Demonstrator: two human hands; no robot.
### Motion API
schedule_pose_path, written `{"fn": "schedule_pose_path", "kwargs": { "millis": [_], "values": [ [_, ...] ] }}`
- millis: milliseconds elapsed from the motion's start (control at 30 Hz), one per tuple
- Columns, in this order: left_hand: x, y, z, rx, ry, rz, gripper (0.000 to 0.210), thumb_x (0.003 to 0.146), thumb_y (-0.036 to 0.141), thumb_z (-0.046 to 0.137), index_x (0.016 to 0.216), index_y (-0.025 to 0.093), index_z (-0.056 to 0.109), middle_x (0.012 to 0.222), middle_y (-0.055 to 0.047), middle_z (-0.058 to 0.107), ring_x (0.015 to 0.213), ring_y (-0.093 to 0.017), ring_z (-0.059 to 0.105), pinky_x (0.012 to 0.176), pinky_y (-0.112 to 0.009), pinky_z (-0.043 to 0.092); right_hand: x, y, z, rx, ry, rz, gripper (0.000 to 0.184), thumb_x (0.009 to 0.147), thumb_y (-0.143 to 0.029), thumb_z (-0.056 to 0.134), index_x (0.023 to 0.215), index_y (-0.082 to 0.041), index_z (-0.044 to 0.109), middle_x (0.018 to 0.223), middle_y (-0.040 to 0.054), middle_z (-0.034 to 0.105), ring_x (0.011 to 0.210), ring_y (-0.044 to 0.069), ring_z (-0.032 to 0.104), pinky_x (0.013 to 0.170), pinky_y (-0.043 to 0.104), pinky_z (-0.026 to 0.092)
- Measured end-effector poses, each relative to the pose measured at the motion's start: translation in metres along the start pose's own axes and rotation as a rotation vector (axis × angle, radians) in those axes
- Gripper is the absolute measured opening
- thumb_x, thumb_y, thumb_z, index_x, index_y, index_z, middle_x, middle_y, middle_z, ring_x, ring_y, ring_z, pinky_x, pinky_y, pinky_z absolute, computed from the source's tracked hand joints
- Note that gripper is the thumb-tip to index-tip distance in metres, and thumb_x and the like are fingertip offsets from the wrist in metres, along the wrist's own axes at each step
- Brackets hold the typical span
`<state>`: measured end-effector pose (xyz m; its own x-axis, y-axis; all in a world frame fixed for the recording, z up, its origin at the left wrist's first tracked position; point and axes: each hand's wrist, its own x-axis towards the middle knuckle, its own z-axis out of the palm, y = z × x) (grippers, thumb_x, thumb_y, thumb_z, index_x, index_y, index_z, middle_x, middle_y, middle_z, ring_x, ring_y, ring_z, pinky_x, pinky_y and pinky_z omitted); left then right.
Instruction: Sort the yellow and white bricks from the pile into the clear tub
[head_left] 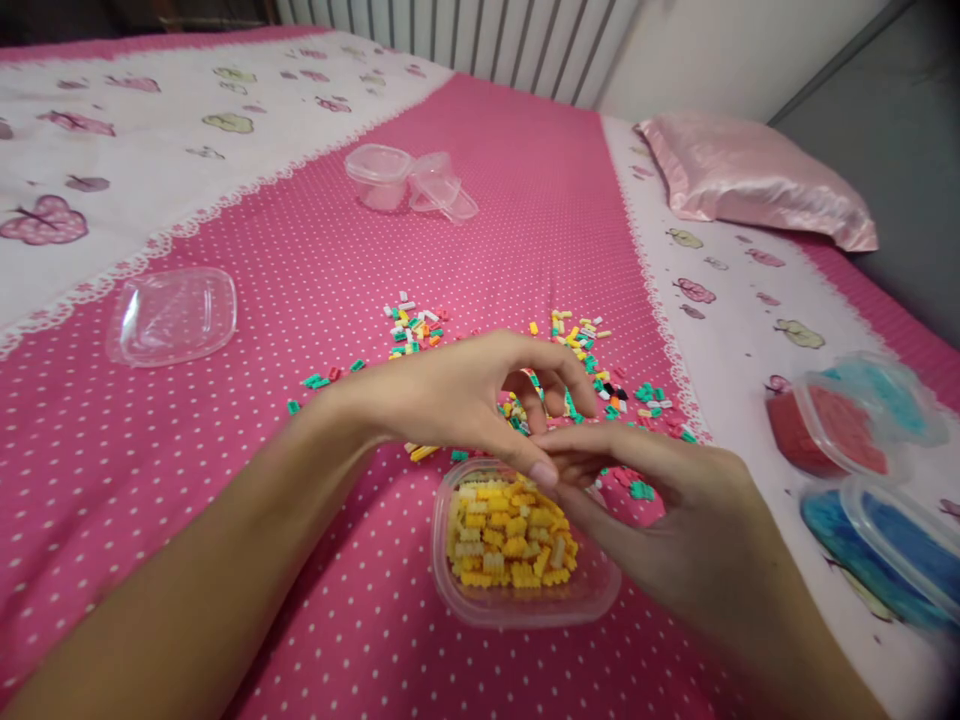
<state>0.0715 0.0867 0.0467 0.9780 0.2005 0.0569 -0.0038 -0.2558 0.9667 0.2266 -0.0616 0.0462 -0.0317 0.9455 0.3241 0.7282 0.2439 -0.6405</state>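
Observation:
A clear plastic container [525, 608] sits on the pink polka-dot sheet, partly filled with small ridged yellow building blocks [510, 530]. My left hand [487, 390] hovers over its far rim, fingers curved and apart, the thumb reaching down to my right fingertips. From the right, my right hand [660, 490] meets it above the container, thumb and fingers drawn together. Whatever lies between those fingertips, if anything, is hidden. Behind both hands a loose spread of mixed-colour blocks [577, 345] covers the sheet, partly blocked from view.
A clear lid [176, 315] lies at left. Farther back stand clear containers [379, 180] with lids. On the right are a container of red blocks [825, 425], one with teal pieces [892, 395] and one of blue [885, 550]. A pink pillow [757, 180] rests at the back right.

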Motion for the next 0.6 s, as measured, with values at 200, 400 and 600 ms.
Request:
{"fn": "schedule_pose_path", "kwargs": {
  "millis": [200, 400, 600],
  "values": [
    [0.003, -0.01, 0.004, -0.019, 0.001, -0.03, 0.043, 0.071, 0.021, 0.087, 0.109, 0.019, 0.067, 0.103, -0.003, 0.071, 0.089, -0.015, 0.067, 0.077, -0.025, 0.054, 0.0, 0.005, -0.002, 0.046, -0.054, 0.081, 0.02, 0.075, -0.01, 0.064, 0.084, -0.025, 0.074, 0.071, -0.0072, 0.075, 0.06, 0.01, 0.07, 0.06, 0.018, 0.055],
    [0.005, -0.014, 0.005, 0.052, 0.005, -0.068, 0.041, 0.069, 0.027, 0.089, 0.104, 0.02, 0.069, 0.081, 0.003, 0.067, 0.071, -0.011, 0.063, 0.061, -0.021, 0.049, 0.004, 0.009, 0.001, 0.118, -0.138, 0.14, 0.017, 0.072, -0.011, 0.062, 0.077, -0.022, 0.072, 0.064, -0.0064, 0.072, 0.056, 0.008, 0.067, 0.055, 0.017, 0.052],
    [-0.001, -0.005, 0.001, -0.001, -0.006, -0.112, 0.028, 0.069, 0.019, 0.088, 0.085, 0.015, 0.065, 0.068, 0.003, 0.068, 0.064, -0.01, 0.066, 0.058, -0.018, 0.051, 0.001, 0.014, -0.002, 0.122, -0.121, 0.237, 0.006, 0.076, -0.019, 0.066, 0.079, -0.022, 0.071, 0.065, -0.0037, 0.07, 0.055, 0.01, 0.066, 0.053, 0.017, 0.054]
  ]
}}
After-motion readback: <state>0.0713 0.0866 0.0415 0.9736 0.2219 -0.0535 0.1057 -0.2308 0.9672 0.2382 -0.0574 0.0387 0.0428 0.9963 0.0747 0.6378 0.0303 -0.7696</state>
